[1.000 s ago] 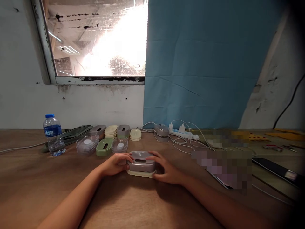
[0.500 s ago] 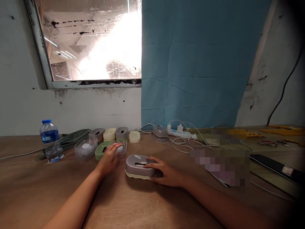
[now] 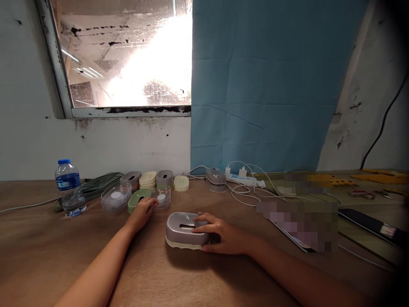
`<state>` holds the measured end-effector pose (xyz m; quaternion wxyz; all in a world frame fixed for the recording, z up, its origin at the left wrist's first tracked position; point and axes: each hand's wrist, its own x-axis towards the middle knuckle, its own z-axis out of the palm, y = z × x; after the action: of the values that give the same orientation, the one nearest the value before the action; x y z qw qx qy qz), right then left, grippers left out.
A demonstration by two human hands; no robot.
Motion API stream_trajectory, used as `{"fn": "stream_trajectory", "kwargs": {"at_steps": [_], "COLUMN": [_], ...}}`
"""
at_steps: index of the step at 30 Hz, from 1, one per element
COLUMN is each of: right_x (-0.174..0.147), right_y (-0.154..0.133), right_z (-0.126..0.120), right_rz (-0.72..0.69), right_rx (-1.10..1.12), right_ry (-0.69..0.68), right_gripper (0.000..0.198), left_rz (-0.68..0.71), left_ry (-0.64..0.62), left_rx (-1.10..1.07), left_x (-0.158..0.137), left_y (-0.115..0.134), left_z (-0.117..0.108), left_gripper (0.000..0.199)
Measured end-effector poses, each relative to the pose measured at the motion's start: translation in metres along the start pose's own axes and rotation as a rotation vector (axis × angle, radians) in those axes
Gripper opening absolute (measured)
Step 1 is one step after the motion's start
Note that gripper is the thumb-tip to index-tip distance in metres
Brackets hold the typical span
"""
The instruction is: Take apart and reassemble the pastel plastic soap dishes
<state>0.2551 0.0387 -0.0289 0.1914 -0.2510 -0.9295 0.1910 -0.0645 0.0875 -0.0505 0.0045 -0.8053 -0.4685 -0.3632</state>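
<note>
My right hand (image 3: 225, 235) grips the right end of a grey tissue-box-like case (image 3: 182, 230) with a slot in its top and a wavy cream bottom edge. The case appears slightly raised, with a shadow under it. Further back, my left hand (image 3: 142, 213) is closed, its fingertips at the left wall of a clear plastic box (image 3: 164, 200) with a white disc inside. Touching or close behind that hand is a green slotted cover (image 3: 136, 200), partly hidden by it.
Left of the hands stand stacked clear boxes (image 3: 116, 198) and a water bottle (image 3: 69, 189). Along the wall are grey covers (image 3: 164, 179), stacked cream pieces (image 3: 148, 181), more cream pieces (image 3: 181, 183) and a grey case (image 3: 216, 180). A power strip (image 3: 243, 179) with cables lies right.
My left hand has drawn back from over the clear box to its left edge, fingers curling. My right hand has moved the grey case slightly nearer to me and tilted it.
</note>
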Motion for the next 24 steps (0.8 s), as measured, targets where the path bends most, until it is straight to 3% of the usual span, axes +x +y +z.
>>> {"fn": "stream_trajectory", "kwargs": {"at_steps": [7,16,24], "right_x": [-0.0007,-0.0006,0.0011], "right_y": [-0.0025,-0.0061,-0.0055], "right_z": [0.0020,-0.0008,0.0014], "right_rz": [0.018,-0.078,-0.146], "right_rx": [-0.027,-0.130,-0.184], "right_ry": [-0.022,-0.047,-0.041], "right_gripper": [0.043,0.042,0.039], "left_rz": [-0.059,-0.239,-0.293], "left_ry": [0.084,0.204,0.259], "left_rx": [-0.034,-0.309,-0.522], "left_x": [0.0003,0.0020,0.0038], "left_y": [0.0073,0.0023,-0.0007], "left_z": [-0.0044,-0.0030,0.0028], "left_gripper": [0.025,0.031,0.035]}}
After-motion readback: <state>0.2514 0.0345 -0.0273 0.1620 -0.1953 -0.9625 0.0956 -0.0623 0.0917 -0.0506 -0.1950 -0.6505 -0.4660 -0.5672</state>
